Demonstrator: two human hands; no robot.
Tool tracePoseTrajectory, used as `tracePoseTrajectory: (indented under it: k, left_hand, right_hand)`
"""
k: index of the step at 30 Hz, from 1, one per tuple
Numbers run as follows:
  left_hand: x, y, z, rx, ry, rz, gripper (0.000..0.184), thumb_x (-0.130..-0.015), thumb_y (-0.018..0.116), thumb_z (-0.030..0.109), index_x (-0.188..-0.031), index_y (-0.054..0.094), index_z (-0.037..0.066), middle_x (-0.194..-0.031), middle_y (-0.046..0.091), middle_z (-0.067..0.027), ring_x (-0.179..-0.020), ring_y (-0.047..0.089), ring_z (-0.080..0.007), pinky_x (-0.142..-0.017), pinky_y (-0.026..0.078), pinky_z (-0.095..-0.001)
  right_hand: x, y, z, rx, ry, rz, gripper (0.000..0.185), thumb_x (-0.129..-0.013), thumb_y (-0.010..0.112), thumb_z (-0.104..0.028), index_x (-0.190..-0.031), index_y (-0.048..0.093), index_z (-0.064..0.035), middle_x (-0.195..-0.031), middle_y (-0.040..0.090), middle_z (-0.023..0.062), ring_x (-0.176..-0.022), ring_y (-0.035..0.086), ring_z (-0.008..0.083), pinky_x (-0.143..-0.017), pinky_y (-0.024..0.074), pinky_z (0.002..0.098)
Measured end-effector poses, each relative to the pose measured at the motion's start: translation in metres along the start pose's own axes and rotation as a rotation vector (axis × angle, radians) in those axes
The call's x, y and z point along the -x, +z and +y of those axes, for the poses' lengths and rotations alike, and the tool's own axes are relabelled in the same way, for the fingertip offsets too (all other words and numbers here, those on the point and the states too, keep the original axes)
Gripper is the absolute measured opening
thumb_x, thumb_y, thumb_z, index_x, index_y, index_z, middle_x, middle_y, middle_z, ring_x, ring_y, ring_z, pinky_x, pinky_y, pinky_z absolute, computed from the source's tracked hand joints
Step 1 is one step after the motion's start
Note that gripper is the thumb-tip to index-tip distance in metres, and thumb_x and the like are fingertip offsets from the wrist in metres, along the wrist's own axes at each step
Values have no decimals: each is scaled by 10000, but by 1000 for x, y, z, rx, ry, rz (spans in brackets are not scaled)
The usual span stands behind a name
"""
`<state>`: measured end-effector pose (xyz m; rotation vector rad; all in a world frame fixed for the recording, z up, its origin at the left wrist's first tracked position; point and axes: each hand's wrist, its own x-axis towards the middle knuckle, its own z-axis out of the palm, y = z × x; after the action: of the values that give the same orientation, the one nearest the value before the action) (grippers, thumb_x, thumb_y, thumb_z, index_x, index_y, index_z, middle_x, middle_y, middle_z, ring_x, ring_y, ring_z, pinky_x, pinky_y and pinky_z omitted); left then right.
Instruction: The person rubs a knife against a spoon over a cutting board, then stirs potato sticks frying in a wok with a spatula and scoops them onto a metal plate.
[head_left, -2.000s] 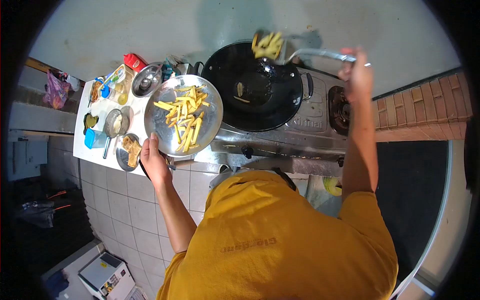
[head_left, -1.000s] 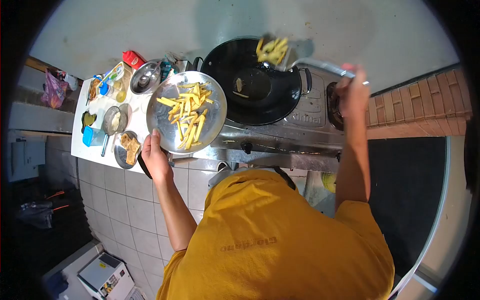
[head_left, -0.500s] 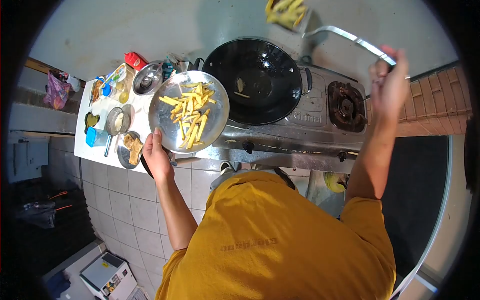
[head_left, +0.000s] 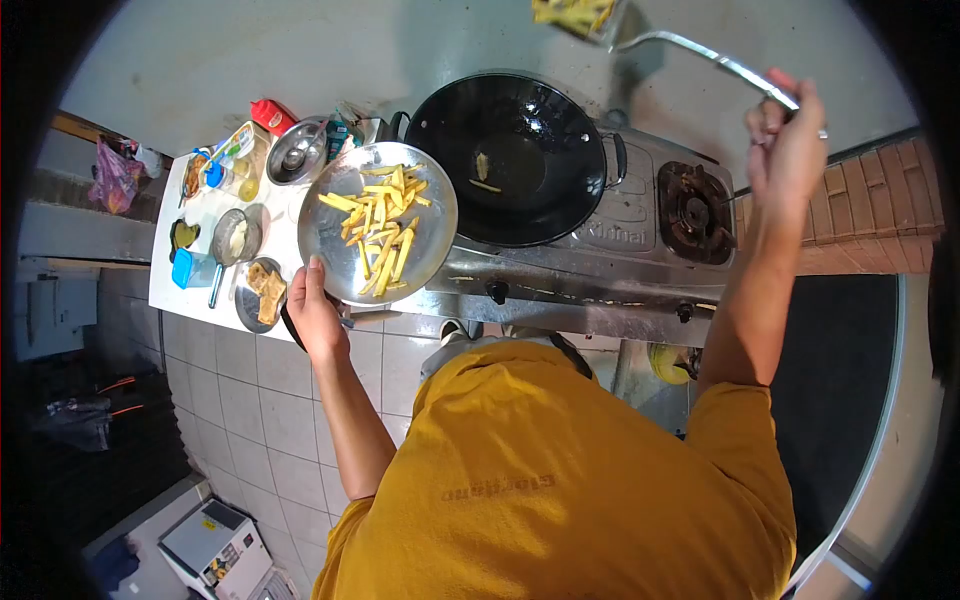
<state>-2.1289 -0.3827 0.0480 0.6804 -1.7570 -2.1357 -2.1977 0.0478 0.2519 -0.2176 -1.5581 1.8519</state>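
Note:
My left hand (head_left: 316, 310) grips the near edge of a round metal plate (head_left: 428, 255), its thumb on the rim. Yellow fries (head_left: 378, 225) lie in a pile on the plate. My right hand (head_left: 785, 140) is closed around the handle of a metal spatula (head_left: 708, 55), raised beyond the stove. More fries (head_left: 575, 12) rest on its head, which is mostly covered by them and cut by the top edge. Between my hands, a black wok (head_left: 545, 205) sits on the stove, with a fry and a small browned piece at its bottom.
The gas stove (head_left: 610, 215) has a bare burner (head_left: 697, 205) on the right. On the white table (head_left: 180, 285) at left are a steel bowl (head_left: 297, 152), a red bottle (head_left: 272, 116), a small strainer (head_left: 236, 240), a blue-lidded container (head_left: 190, 270) and a plate of browned food (head_left: 265, 290).
My right hand has shifted slightly right, and the spatula with its fries has risen farther toward the top edge. My left hand and the plate stay nearly still.

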Motion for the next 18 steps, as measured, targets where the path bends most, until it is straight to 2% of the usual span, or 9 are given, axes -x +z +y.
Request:
tracePoseTrajectory:
  k: [4, 6, 8, 9, 11, 13, 15, 18]
  left_hand:
    - [0, -1, -2, -23, 4, -11, 225, -967, 572, 243, -908, 643, 37, -772, 609, 28, -643, 482, -29, -559, 359, -198]
    - [0, -1, -4, 6, 4, -7, 227, -968, 571, 243, -916, 645, 35, -783, 614, 24, -659, 489, -32, -573, 367, -199]
    - [-1, -2, -4, 4, -31, -4, 231, -970, 570, 242, -918, 644, 29, -807, 621, 18, -692, 507, -40, -605, 385, -207]
    - [-1, -2, -5, 3, -32, 3, 231, -970, 570, 242, -918, 644, 29, -807, 621, 18, -692, 507, -40, -605, 385, -207]
    - [-1, 0, -5, 7, -24, 19, 229, -971, 570, 236, -909, 640, 28, -802, 616, 24, -690, 503, -41, -609, 384, -212]
    - [-1, -1, -4, 4, -27, 13, 227, -972, 569, 233, -901, 637, 28, -804, 613, 26, -692, 502, -42, -612, 385, -213]
    - [1, 0, -4, -2, -33, -2, 226, -973, 568, 229, -893, 634, 28, -805, 610, 27, -695, 501, -43, -614, 385, -214]
    - [4, 3, 0, -9, -8, 24, 224, -976, 565, 225, -867, 624, 38, -790, 598, 33, -684, 486, -36, -596, 369, -205]
  right_hand:
    - [-1, -5, 1, -40, 6, 32, 398, -1025, 375, -280, -978, 583, 56, -548, 332, -28, -492, 266, 81, -478, 253, 249]
    - [5, -20, 47, -11, 148, 41, 424, -1001, 406, -319, -984, 615, 50, -545, 358, -24, -473, 293, 91, -464, 269, 260]
    - [17, -42, 114, 64, 274, 26, 452, -992, 426, -366, -907, 658, 13, -538, 421, -7, -434, 378, 96, -413, 298, 255]
    - [30, -41, 134, 204, 289, 57, 454, -992, 425, -365, -897, 666, 8, -528, 425, -4, -427, 379, 93, -401, 291, 254]
    - [39, -48, 163, 201, 365, 13, 444, -990, 429, -359, -874, 665, -1, -527, 421, -8, -419, 382, 93, -389, 283, 253]
    - [33, -43, 152, 241, 341, 38, 447, -989, 433, -358, -881, 654, 16, -531, 422, -4, -413, 360, 92, -393, 280, 257]
    - [8, -35, 116, 79, 310, 33, 443, -998, 417, -337, -926, 636, 42, -539, 403, -10, -433, 322, 88, -407, 258, 261]
    - [-10, -14, 34, -7, 104, 18, 426, -1009, 391, -299, -971, 608, 65, -549, 355, -23, -469, 278, 85, -448, 241, 258]
